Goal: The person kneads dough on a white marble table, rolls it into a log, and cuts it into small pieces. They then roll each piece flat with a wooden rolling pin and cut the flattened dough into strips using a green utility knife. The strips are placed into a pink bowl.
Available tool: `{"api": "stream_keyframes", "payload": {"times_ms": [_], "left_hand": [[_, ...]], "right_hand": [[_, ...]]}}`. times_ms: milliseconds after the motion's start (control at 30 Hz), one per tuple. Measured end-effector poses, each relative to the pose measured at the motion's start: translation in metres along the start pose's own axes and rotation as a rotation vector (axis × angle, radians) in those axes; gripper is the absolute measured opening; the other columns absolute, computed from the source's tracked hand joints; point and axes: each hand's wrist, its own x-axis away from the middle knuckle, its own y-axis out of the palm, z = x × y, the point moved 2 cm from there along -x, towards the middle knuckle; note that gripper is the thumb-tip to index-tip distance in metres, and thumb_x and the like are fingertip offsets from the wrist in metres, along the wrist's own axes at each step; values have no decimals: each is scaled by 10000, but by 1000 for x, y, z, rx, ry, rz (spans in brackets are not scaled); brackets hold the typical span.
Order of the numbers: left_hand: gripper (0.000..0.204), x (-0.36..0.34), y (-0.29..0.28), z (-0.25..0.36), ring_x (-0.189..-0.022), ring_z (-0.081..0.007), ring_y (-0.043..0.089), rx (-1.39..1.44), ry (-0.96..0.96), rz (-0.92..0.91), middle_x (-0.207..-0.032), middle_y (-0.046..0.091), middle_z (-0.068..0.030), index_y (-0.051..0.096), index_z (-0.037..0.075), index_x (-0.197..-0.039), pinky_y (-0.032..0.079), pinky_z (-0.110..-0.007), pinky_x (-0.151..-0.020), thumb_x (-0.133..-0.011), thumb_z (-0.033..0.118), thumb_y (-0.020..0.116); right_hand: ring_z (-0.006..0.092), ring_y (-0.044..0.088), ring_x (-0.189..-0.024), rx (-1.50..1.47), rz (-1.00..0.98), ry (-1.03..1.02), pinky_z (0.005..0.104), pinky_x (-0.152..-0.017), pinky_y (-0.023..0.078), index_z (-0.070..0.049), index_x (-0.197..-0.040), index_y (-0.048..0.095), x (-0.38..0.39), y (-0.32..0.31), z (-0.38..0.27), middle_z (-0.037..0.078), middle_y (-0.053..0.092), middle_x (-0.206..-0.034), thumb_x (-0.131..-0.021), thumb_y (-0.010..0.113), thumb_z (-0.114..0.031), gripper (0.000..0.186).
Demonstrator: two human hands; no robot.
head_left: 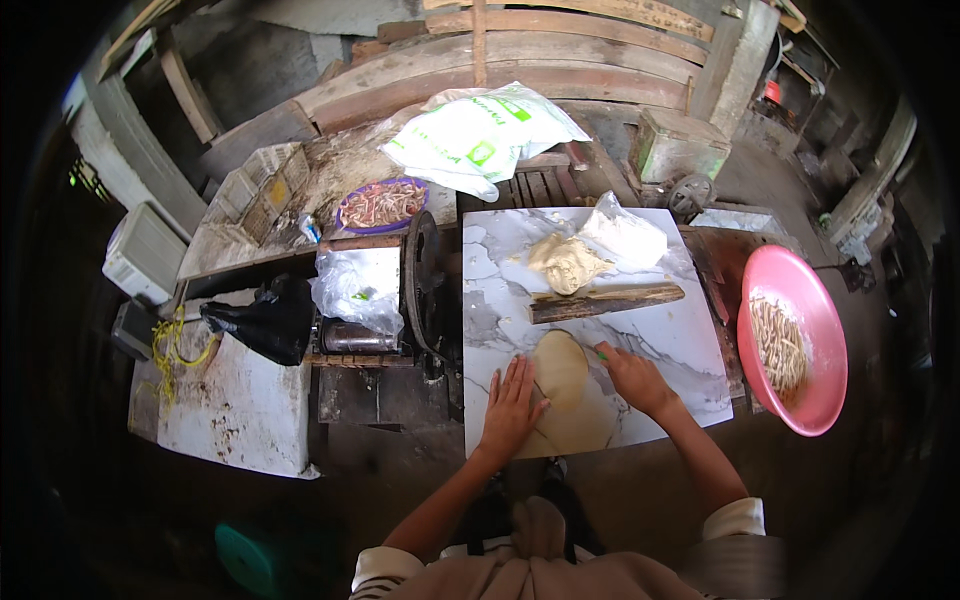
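A flat, pale yellow sheet of dough (561, 368) lies near the front of the marble-patterned board (690, 375), its lower part hanging toward the board's near edge. My left hand (511, 405) is spread flat along the sheet's left side, fingers pointing away from me. At the right edge of the sheet, my right hand (632, 378) is closed around a small tool with a green part (602, 355); its blade or tip is too small to make out. Beyond the sheet lie a rough wooden stick (605, 302), a lump of dough (567, 263) and a clear bag of flour-like powder (628, 238).
To the right stands a pink basin (832, 350) with floury strips. A hand-cranked roller machine (360, 335) with a large wheel (425, 280) borders the board's left. Farther back are a purple-rimmed tray (382, 206) of strips, a white sack (480, 140) and wire baskets (255, 195).
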Motion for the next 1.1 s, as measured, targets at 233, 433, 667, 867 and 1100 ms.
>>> {"api": "stream_keyframes", "payload": {"times_ms": [233, 433, 667, 867, 1100], "left_hand": [[610, -16, -4, 10, -1380, -281, 255, -142, -84, 20, -1485, 281, -132, 318, 146, -1436, 158, -501, -1119, -910, 377, 521], [633, -16, -7, 15, -1375, -280, 253, -160, -153, -22, -1474, 294, -120, 326, 155, -1434, 128, -554, -1109, -891, 408, 530], [643, -22, -5, 18, -1357, -269, 279, -199, -179, 9, -1462, 318, -100, 357, 163, -1421, 128, -601, -1089, -877, 462, 526], [640, -24, -3, 18, -1347, -266, 291, -213, -186, 19, -1444, 339, -97, 368, 165, -1412, 131, -602, -1088, -874, 473, 526], [622, -25, -2, 19, -1344, -270, 291, -204, -217, 24, -1435, 345, -90, 384, 175, -1402, 118, -590, -1094, -867, 443, 555]], "right_hand": [[238, 632, -511, 345, -129, -237, 375, -446, 493, -68, -923, 547, -43, 10, -9, 83, 619, -595, -858, 527, -168, 121], [217, 639, -510, 361, -139, -324, 351, -444, 485, -74, -800, 537, -61, 21, -14, 73, 604, -546, -783, 564, -127, 62], [226, 654, -551, 380, -190, -414, 335, -475, 490, -61, -794, 544, -73, 7, -20, 90, 625, -586, -765, 566, -94, 49], [226, 662, -574, 389, -276, -425, 336, -495, 492, -53, -814, 558, -74, 9, -16, 100, 637, -608, -758, 565, -84, 64], [237, 652, -548, 335, -225, -455, 363, -459, 479, -53, -779, 574, -74, 12, -3, 105, 621, -583, -765, 559, -96, 47]]}}
